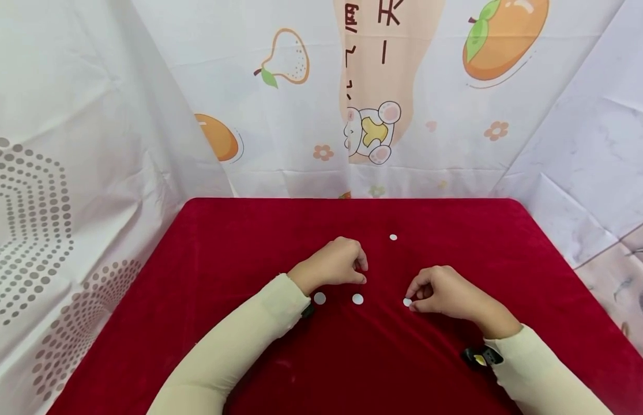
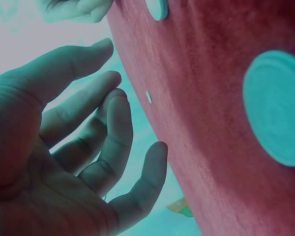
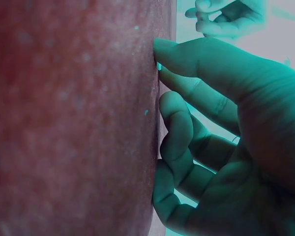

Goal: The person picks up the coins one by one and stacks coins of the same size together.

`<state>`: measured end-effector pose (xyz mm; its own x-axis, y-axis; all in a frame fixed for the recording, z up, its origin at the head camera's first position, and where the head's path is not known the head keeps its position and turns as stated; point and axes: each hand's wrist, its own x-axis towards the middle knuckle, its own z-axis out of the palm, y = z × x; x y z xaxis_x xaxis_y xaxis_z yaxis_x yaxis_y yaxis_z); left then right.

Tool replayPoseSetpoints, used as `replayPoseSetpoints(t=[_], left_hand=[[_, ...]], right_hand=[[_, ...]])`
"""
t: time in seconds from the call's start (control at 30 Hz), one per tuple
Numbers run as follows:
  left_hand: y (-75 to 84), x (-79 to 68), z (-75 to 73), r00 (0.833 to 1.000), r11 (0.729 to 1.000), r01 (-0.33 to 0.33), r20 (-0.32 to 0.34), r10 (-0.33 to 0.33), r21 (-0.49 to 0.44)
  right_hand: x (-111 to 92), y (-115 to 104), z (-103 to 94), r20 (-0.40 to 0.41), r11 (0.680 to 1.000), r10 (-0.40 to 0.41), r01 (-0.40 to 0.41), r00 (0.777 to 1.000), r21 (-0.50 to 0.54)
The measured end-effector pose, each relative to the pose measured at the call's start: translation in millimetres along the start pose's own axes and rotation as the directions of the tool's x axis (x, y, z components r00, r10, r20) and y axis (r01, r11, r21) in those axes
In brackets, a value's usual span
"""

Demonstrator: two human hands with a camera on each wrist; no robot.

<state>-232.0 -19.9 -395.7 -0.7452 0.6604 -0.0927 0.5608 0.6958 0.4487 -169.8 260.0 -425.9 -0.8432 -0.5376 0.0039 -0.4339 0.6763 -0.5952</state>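
Observation:
My right hand (image 1: 446, 293) is low over the red cloth, with thumb and index finger pinching the edge of a small white disc (image 1: 407, 302). In the right wrist view only a sliver of that disc (image 3: 159, 66) shows between the fingertips; the other fingers are curled. Held above the cloth, my left hand (image 1: 338, 262) has loosely bent fingers with nothing between them. Two more white discs lie just in front of it, one near the cuff (image 1: 319, 298) and one below the thumb (image 1: 357, 299). The left wrist view shows a raised rim on the nearest disc (image 2: 275, 108).
A fourth white disc (image 1: 393, 237) lies farther back on the red tablecloth (image 1: 248, 236), beyond both hands. Printed white curtains (image 1: 300, 121) hang behind and along both sides of the table. Slight creases run across the cloth between the hands.

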Motion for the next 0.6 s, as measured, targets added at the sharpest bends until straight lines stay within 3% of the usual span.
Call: replayPoseSetpoints(t=[0.6], left_hand=[[7.6, 48.3, 6.8, 0.997, 0.997, 0.06, -0.041, -0.058, 0.054]], right_hand=[[1, 4, -0.5, 0.005, 1.0, -0.017, 0.017, 1.0, -0.001]])
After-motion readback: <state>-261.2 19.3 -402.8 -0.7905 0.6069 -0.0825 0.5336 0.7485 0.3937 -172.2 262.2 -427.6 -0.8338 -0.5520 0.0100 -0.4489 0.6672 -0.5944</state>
